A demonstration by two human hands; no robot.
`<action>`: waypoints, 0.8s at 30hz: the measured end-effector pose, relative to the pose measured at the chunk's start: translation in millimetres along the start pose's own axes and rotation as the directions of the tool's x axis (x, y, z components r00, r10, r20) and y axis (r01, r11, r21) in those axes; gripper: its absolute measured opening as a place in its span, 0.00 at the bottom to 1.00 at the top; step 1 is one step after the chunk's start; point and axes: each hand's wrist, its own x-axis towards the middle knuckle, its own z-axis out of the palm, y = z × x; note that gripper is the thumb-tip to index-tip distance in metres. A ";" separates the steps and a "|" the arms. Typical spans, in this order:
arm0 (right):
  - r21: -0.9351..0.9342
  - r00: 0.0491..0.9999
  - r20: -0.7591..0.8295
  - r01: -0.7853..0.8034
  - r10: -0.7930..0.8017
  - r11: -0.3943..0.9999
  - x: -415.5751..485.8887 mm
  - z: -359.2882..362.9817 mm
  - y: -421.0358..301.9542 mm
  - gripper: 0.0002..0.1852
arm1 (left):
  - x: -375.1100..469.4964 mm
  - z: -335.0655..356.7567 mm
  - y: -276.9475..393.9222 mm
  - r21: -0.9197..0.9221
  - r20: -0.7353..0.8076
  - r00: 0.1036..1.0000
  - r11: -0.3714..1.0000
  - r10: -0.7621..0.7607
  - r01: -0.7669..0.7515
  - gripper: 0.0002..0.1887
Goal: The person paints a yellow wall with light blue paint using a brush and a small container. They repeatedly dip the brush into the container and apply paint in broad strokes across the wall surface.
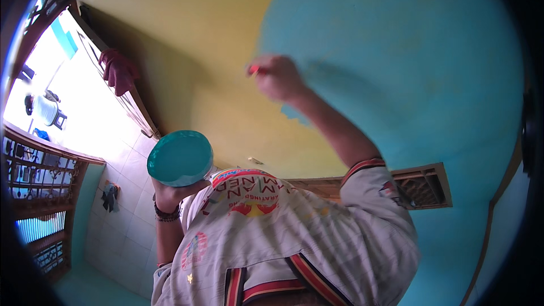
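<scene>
My left hand (176, 193) holds a round container of teal paint (180, 157) from below, in front of my chest at the left. My right hand (278, 78) is raised against the wall and closed around a small red object (257, 69), possibly a brush handle; motion blur and my fingers hide most of it. The hand is at the border between the yellow wall paint (229, 51) and the blue wall paint (403, 51). Below my right wrist, a small ragged patch of blue (291, 112) shows against the yellow.
At the left a doorway with a dark red cloth (119, 72) hanging at its edge opens on a bright area, where a person (44, 108) sits on a stool. A metal grille (38, 174) stands below it. Dark cloth (110, 197) hangs near the floor tiles (136, 204). A wooden vent frame (444, 187) is at the right.
</scene>
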 end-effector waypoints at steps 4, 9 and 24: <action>-0.222 0.932 -0.324 0.091 -0.161 0.971 34.6 -87.7 -12.9 0.08 | 0.8 -5.1 -8.2 0.002 -0.004 1.000 1.000 -0.016 0.016 0.34; -0.486 0.854 -0.441 0.032 -0.277 0.874 -0.5 -47.3 -23.3 0.05 | 3.4 -3.2 -4.6 -0.001 0.036 0.998 0.998 -0.058 0.058 0.33; 0.002 0.969 -0.249 -0.007 0.007 1.000 -1.1 -33.4 -8.8 0.05 | 8.0 -10.3 -5.2 0.035 -0.009 0.999 0.998 -0.053 0.053 0.33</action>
